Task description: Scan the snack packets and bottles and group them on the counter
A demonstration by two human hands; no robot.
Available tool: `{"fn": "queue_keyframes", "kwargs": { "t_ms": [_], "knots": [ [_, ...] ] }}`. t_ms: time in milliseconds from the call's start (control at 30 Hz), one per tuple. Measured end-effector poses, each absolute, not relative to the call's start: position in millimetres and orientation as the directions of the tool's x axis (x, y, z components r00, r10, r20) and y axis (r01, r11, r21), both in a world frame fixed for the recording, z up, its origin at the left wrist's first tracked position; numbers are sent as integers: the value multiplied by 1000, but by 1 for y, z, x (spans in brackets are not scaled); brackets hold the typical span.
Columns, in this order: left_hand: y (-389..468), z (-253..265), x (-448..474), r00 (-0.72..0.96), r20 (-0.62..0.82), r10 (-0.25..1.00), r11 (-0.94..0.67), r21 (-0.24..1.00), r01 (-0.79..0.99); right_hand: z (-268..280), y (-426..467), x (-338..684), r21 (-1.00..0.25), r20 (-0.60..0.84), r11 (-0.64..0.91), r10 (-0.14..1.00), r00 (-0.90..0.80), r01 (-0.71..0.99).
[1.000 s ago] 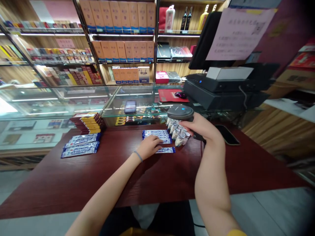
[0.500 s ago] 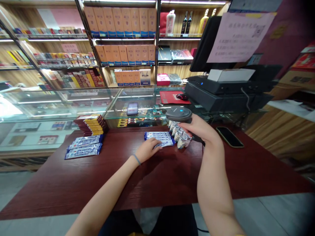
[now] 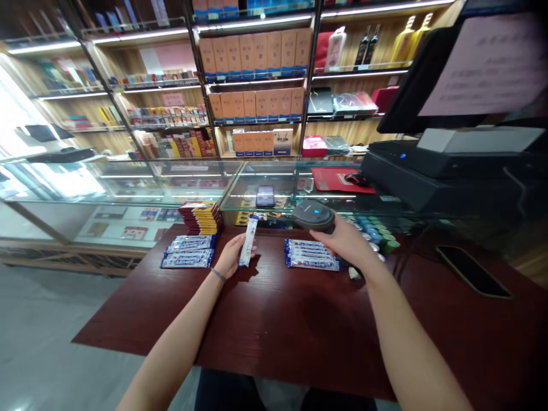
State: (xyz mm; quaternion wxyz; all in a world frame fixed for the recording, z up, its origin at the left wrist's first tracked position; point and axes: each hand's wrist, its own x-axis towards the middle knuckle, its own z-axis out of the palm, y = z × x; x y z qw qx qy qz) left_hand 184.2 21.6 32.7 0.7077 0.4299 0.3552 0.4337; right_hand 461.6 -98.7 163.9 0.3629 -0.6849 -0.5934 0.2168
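My left hand (image 3: pixel 231 255) is closed around a slim blue-and-white snack packet (image 3: pixel 249 242), held upright a little above the dark red table. My right hand (image 3: pixel 346 240) grips a black barcode scanner (image 3: pixel 314 216), its blue light showing on top and its head pointing left. Below the scanner lies a row of similar blue-and-white packets (image 3: pixel 312 254), side by side. Another group of these packets (image 3: pixel 188 251) rests to the left of my left hand. Behind that group stands a stack of maroon and yellow packs (image 3: pixel 200 218).
A phone (image 3: pixel 473 271) lies on the table (image 3: pixel 274 319) at right. Several green-topped items (image 3: pixel 381 234) stand behind my right wrist. A glass display counter (image 3: pixel 192 177) runs along the back, with a red mouse pad (image 3: pixel 342 180) and a monitor (image 3: pixel 422 74) on the right.
My left hand has picked up a packet from the row and moved left with it. The scanner, still in my right hand, now sits above the row's back edge. The view has turned left.
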Motion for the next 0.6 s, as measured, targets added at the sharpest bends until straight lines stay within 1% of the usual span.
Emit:
{"fn": "queue_keyframes", "kwargs": {
  "t_ms": [133, 233, 367, 467, 600],
  "knots": [
    [25, 23, 179, 333, -115, 936, 230, 915, -330, 145, -86, 426, -613, 192, 25, 974, 118, 790],
    [24, 21, 179, 308, -105, 945, 214, 914, -344, 134, -83, 410, -579, 124, 53, 992, 24, 813],
    [23, 24, 179, 305, -99, 947, 199, 927, -318, 132, -83, 401, -513, 50, 19, 999, 8, 858],
    [24, 26, 179, 294, -111, 949, 203, 930, -306, 133, -83, 400, -535, 46, 13, 999, 14, 845],
    [25, 28, 179, 295, -142, 945, 249, 896, -367, 135, -84, 402, -571, 39, -8, 999, 38, 821]
  ]
}}
